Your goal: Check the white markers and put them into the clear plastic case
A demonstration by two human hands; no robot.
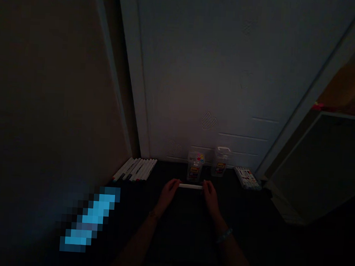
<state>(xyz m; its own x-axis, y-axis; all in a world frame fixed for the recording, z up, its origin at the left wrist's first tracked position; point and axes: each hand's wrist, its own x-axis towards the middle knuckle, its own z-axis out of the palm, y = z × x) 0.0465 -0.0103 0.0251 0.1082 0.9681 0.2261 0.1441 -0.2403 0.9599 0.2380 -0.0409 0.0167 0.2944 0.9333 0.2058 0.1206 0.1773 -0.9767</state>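
The scene is very dark. A white marker pen is held level between both hands over a dark floor. My left hand pinches its left end and my right hand grips its right end. A bracelet shows on my right wrist. Just beyond the pen stand two clear plastic marker cases, one with colourful stickers and one with a handle on top.
A row of several white markers lies at the left by the wall. Another bunch of markers lies at the right. A white door rises behind. A blue glowing blurred patch sits at lower left.
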